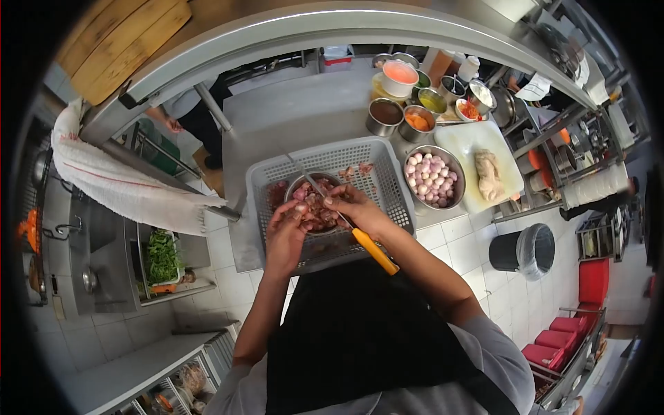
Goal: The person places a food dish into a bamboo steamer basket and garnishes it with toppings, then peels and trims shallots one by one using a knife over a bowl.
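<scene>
Both my hands meet over a metal bowl (309,181) of purplish shallots and skins, which stands inside a grey perforated plastic crate (395,207). My left hand (283,235) is closed with its fingertips around a small shallot (301,207). In my right hand (360,211) is a knife, its yellow-orange handle (374,250) jutting out below the palm toward me. The knife's blade (304,170) points up and left across the bowl. Loose shallot skins (364,168) lie on the crate floor. To the right of the crate stands a metal bowl of peeled shallots (434,178).
A white cutting board (508,162) carries a pale piece of raw meat (488,175). Behind it are several metal pots, one with dark sauce (385,114). A steel shelf edge (332,21) crosses overhead. A towel (124,173) hangs left. Another person's hand (173,124) shows beyond.
</scene>
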Demonstrator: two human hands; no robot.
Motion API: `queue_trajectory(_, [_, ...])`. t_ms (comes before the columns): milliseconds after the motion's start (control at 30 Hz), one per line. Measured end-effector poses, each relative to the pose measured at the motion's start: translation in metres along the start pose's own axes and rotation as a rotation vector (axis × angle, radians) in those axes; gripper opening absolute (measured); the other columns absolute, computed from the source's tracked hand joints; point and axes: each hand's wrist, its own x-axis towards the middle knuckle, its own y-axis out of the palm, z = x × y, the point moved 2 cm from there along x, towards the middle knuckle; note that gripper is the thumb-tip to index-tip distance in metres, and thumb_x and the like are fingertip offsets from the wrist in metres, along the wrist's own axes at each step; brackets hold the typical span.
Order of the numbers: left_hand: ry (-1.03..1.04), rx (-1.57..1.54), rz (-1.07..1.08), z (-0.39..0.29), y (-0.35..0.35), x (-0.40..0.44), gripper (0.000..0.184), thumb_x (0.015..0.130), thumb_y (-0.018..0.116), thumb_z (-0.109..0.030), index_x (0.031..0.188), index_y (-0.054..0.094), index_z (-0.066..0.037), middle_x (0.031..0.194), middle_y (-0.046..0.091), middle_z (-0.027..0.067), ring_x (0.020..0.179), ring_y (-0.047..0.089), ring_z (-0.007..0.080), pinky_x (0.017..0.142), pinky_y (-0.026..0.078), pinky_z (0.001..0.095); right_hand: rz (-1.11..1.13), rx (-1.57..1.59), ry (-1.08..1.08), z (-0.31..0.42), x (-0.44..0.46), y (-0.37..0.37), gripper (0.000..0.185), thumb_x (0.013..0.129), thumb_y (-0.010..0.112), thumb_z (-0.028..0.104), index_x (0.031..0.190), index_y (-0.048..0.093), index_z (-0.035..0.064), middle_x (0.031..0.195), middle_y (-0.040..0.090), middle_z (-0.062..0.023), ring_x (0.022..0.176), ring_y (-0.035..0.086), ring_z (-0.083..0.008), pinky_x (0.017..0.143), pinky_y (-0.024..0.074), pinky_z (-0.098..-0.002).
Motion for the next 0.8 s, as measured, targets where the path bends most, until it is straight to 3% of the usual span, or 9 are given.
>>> queue_trajectory(133, [-0.044,-0.020,-0.024,0.004,-0.006,0.006,0.027,0.097,0.059,-0.007,0.123,0.057,-0.003,0.107,0.066,0.0065,0.095,0.062,0.0150,0.082,0.048,0.0303,-0.015,-0.073,-0.065,-0.016,0.008,-0.004,0.032,0.092,0.071,0.018,0.111,0.049,0.0060,0.079,0.059,-0.0042,0.059,0.052,-0.0099,0.049,0.0363,-0.0229])
queue_trajectory(200, [-0.067,-0.041,-0.016,0.004,-0.006,0.008,0.027,0.097,0.058,-0.007,0.124,0.056,-0.003,0.105,0.066,0.0056,0.094,0.062,0.0148,0.082,0.048,0.0304,0.090,-0.088,-0.132,-0.019,0.009,-0.005,0.029,0.093,0.069,0.016,0.113,0.050,0.0069,0.080,0.060,-0.0045,0.060,0.052,-0.0101,0.050,0.0376,-0.0236])
queue_trajectory(333, [-0.088,-0.130,0.009,0.009,-0.009,0.010,0.027,0.097,0.058,-0.006,0.124,0.058,-0.003,0.105,0.065,0.0050,0.094,0.061,0.0152,0.082,0.048,0.0310,0.135,-0.044,-0.060,-0.005,-0.007,0.000,0.033,0.094,0.068,0.015,0.120,0.050,0.0084,0.081,0.061,-0.0041,0.060,0.052,-0.0099,0.051,0.0387,-0.0239])
queue_trajectory(433, [-0.087,-0.130,0.020,0.015,-0.014,0.014,0.028,0.097,0.058,-0.006,0.124,0.058,-0.003,0.107,0.065,0.0054,0.095,0.061,0.0159,0.081,0.048,0.0311,0.145,-0.164,-0.072,0.002,-0.018,0.003,0.042,0.094,0.068,0.014,0.131,0.047,0.0103,0.088,0.065,-0.0048,0.068,0.055,-0.0099,0.057,0.0402,-0.0232])
queue_trajectory(500, [-0.090,-0.125,0.024,0.013,-0.005,0.014,0.029,0.096,0.059,-0.006,0.125,0.058,-0.003,0.108,0.065,0.0057,0.095,0.062,0.0163,0.081,0.048,0.0312,0.103,-0.159,-0.125,0.001,-0.025,0.009,0.051,0.089,0.074,0.017,0.132,0.048,0.0068,0.110,0.064,-0.0088,0.094,0.062,-0.0159,0.082,0.0498,-0.0300])
queue_trajectory(600, [-0.094,-0.093,-0.053,0.011,0.001,0.013,0.023,0.096,0.057,-0.007,0.119,0.060,-0.004,0.111,0.064,0.0063,0.097,0.060,0.0162,0.088,0.048,0.0319,0.172,-0.383,-0.285,-0.001,-0.025,0.013,0.054,0.092,0.069,0.007,0.139,0.042,0.0105,0.109,0.065,-0.0080,0.102,0.059,-0.0115,0.085,0.0475,-0.0268])
queue_trajectory(700, [-0.100,-0.088,0.021,0.013,-0.002,0.015,0.025,0.096,0.057,-0.005,0.120,0.059,-0.002,0.114,0.064,0.0080,0.098,0.061,0.0174,0.089,0.049,0.0323,0.165,-0.400,-0.265,-0.001,-0.028,0.016,0.054,0.091,0.069,0.004,0.137,0.043,0.0102,0.112,0.064,-0.0078,0.107,0.059,-0.0120,0.091,0.0472,-0.0281])
queue_trajectory(800, [-0.075,-0.145,0.029,0.014,-0.001,0.015,0.034,0.095,0.057,0.000,0.130,0.055,-0.002,0.119,0.064,0.0090,0.106,0.062,0.0183,0.091,0.051,0.0343,0.166,-0.391,-0.293,-0.001,-0.028,0.016,0.052,0.091,0.068,0.003,0.137,0.044,0.0102,0.110,0.064,-0.0065,0.105,0.059,-0.0115,0.088,0.0476,-0.0273])
